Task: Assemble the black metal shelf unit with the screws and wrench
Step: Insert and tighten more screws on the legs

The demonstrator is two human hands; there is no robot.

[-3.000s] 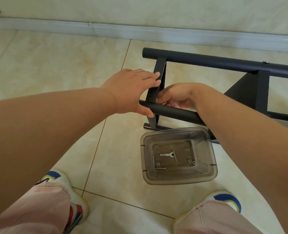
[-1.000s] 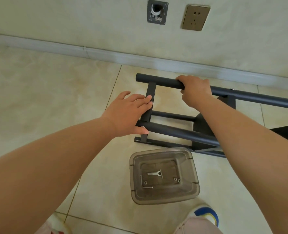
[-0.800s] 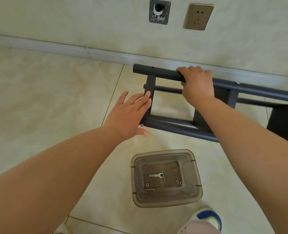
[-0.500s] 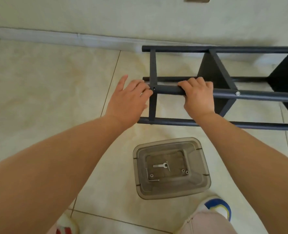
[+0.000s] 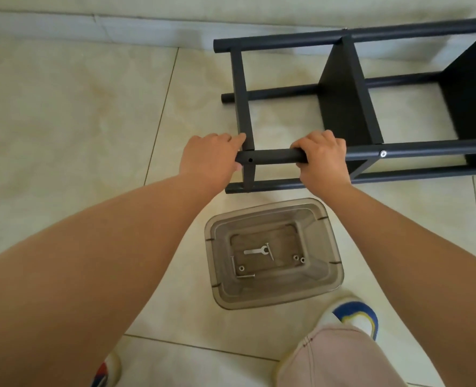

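Fingers [image 5: 313, 141] of the right hand [image 5: 321, 160] are wrapped over the near tube [image 5: 273, 157], while the left hand [image 5: 210, 159] grips that tube's end, fingertips against the crossbar [image 5: 241, 90]. The shelf [image 5: 348, 93] lies on its side on the floor, stretching away past both hands. There's an empty screw hole [image 5: 250, 160] between the hands, so I'd keep tube and crossbar lined up, one hand holding. Screws [image 5: 299, 258] and wrench [image 5: 255, 251] sit in the bin [image 5: 334, 258] just below the wrists.

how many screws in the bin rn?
6, all on the floor of the clear bin: three lying flat, at and; three standing head-up, at and. Tiny, so the count is unsure.
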